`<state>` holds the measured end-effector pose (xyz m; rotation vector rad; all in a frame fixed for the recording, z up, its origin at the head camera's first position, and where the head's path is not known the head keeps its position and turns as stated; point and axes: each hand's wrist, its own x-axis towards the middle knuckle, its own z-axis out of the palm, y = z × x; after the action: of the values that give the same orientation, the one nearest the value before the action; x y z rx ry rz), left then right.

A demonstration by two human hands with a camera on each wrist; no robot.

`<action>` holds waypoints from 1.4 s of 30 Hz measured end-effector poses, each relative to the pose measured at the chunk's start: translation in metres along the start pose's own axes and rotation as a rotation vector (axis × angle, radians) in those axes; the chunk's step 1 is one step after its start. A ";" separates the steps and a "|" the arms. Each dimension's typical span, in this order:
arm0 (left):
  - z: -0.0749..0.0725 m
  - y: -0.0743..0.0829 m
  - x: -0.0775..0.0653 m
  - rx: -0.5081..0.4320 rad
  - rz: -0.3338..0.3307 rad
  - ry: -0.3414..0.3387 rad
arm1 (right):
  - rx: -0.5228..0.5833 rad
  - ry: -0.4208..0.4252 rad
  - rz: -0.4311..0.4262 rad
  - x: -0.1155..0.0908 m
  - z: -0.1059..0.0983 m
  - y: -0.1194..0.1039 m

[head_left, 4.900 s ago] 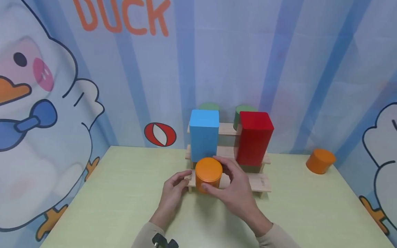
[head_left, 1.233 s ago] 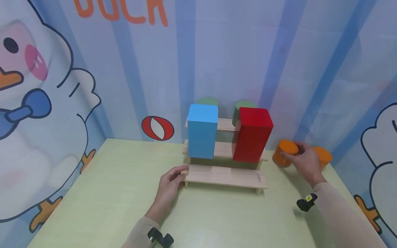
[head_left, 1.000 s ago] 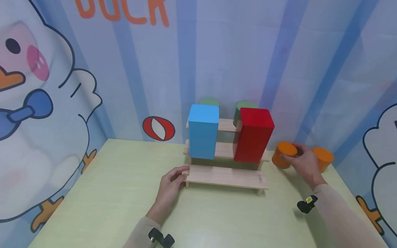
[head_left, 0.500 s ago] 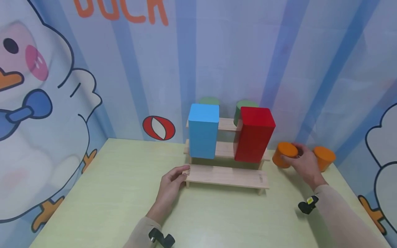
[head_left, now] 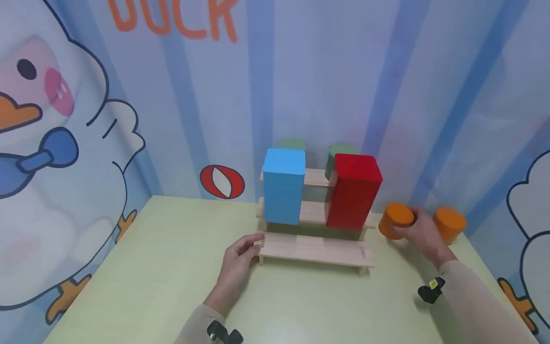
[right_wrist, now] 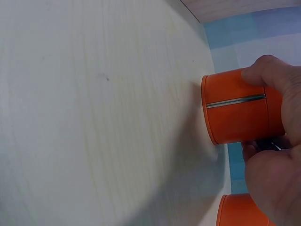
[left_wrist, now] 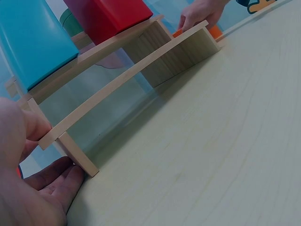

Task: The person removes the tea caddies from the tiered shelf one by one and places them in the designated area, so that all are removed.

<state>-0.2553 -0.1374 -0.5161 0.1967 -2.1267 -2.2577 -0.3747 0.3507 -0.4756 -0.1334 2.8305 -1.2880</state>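
My right hand (head_left: 423,231) grips an orange round tin (head_left: 396,220) by its side, on the table right of the wooden step shelf (head_left: 318,251). In the right wrist view this tin (right_wrist: 237,108) shows a silver seam, and its base is close to the tabletop. A second orange tin (head_left: 450,224) is just to the right, partly behind that hand. My left hand (head_left: 236,260) holds the left end of the lowest step. The left wrist view shows its fingers (left_wrist: 56,176) beside the step's leg.
A tall blue block (head_left: 283,186) and a tall red block (head_left: 354,191) stand on the middle step. Two green cylinders (head_left: 339,155) show behind them on the top step. A duck-print curtain (head_left: 318,71) rises behind the pale table (head_left: 172,267).
Since the oldest frame, my right hand has carried the orange tin from the lowest step to the right, beside the other tin. Over the last second both hands have hardly moved.
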 end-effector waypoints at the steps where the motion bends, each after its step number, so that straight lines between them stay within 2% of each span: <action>1: 0.000 0.000 -0.001 0.002 -0.005 0.003 | -0.005 -0.006 0.000 -0.001 0.000 0.001; 7: 0.004 -0.002 -0.005 0.019 -0.020 0.013 | -0.006 -0.007 0.021 -0.002 0.001 0.006; 11: 0.004 -0.003 -0.005 0.033 -0.021 0.023 | 0.012 -0.004 0.043 -0.003 -0.001 0.000; 18: 0.002 -0.002 -0.003 0.039 -0.020 0.027 | 0.067 0.023 0.012 -0.006 -0.008 -0.024; 27: 0.001 0.000 -0.002 0.038 0.008 0.030 | 0.124 0.069 -0.069 -0.011 -0.009 -0.062; 34: 0.003 0.001 -0.002 0.044 0.011 0.025 | 0.179 0.094 -0.129 -0.021 -0.018 -0.085; 37: 0.005 0.001 -0.004 0.049 0.008 0.022 | 0.374 0.106 -0.189 -0.027 -0.023 -0.096; 40: 0.005 0.002 -0.004 0.042 0.018 0.021 | 0.601 0.096 -0.295 -0.032 -0.028 -0.113; 42: 0.004 0.002 -0.004 0.032 0.025 0.023 | 0.679 0.064 -0.366 -0.035 -0.031 -0.126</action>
<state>-0.2523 -0.1327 -0.5134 0.1944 -2.1427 -2.1982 -0.3336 0.2944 -0.3606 -0.6075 2.3032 -2.2713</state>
